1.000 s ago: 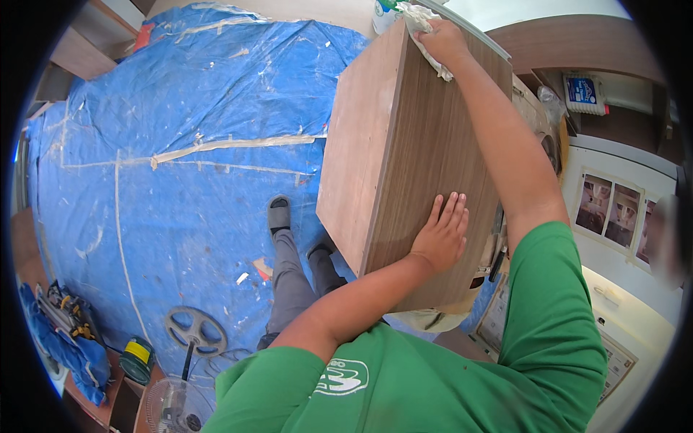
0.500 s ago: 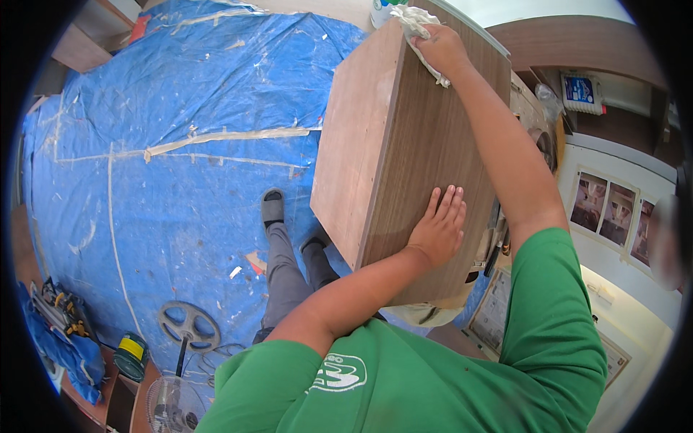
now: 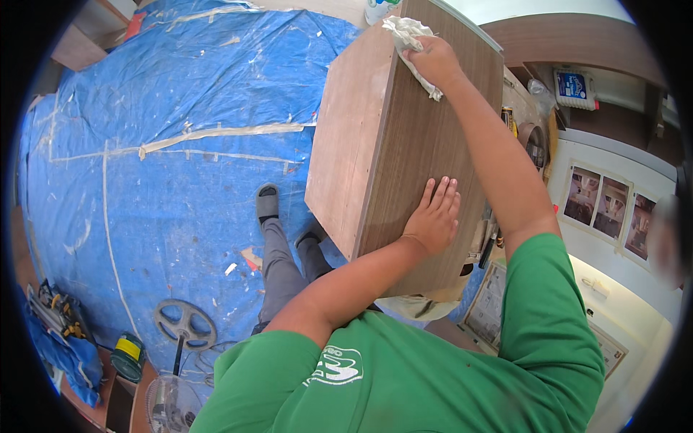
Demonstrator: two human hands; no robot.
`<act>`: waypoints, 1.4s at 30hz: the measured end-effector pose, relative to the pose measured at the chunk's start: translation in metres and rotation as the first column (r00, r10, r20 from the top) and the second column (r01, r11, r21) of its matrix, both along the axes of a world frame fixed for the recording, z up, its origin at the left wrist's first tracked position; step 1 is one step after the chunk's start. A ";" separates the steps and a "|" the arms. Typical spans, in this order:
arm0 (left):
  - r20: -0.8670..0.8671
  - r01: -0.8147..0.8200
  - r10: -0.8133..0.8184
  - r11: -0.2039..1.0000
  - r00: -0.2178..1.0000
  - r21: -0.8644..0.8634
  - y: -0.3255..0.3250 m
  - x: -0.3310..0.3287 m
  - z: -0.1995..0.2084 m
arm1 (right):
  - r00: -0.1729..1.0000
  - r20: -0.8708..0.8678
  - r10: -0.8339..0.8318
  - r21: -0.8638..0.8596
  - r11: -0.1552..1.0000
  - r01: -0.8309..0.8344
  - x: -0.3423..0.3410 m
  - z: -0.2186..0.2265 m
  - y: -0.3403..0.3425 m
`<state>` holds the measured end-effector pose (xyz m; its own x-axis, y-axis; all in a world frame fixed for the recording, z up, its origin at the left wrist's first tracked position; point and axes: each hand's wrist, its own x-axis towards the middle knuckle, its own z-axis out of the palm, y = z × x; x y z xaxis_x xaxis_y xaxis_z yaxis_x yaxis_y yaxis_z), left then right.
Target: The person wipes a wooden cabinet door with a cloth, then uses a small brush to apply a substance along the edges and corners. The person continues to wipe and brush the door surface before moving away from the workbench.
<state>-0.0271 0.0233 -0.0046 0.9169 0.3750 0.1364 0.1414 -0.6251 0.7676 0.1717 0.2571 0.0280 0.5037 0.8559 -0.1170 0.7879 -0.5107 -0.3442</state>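
Observation:
A wooden cabinet (image 3: 404, 144) with a brown wood-grain face stands in front of me, its paler side panel (image 3: 343, 137) turned to the left. My left hand (image 3: 433, 220) lies flat on the brown face, fingers stretched out and holding nothing. Farther away, my right hand (image 3: 434, 63) grips a crumpled white rag (image 3: 410, 36). The rag rests on the far left part of the same face, draped along the edge where it meets the side panel. Part of the rag is hidden under my fingers.
Blue tarpaulin (image 3: 188, 195) with tape strips covers the floor at left. A standing fan (image 3: 170, 404), a round spoked base (image 3: 185, 325) and a dark green can (image 3: 128, 357) stand lower left. At right, a white jug (image 3: 575, 88) sits in a brown shelf unit (image 3: 577, 43).
My right hand has drawn the rag slightly nearer along the cabinet's edge. My left hand stays flat on the face. The whole view has shifted a little.

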 end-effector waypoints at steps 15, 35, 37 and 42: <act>-0.005 0.023 -0.023 0.999 1.000 -0.026 0.000 0.000 -0.001 | 0.994 -0.060 -0.090 -0.075 0.994 0.085 -0.049 0.006 -0.037; 0.009 0.028 -0.027 0.999 1.000 -0.047 -0.002 -0.004 0.003 | 0.186 -0.980 0.071 0.188 0.634 0.751 -0.059 0.080 -0.161; 0.011 0.032 -0.032 0.997 0.999 -0.063 0.000 -0.005 0.003 | 0.123 -0.985 0.125 0.174 0.615 0.769 -0.070 0.091 -0.167; -0.039 0.041 -0.044 0.997 0.998 -0.072 0.003 -0.004 0.007 | 0.040 -0.980 0.194 0.150 0.594 0.790 -0.083 0.106 -0.191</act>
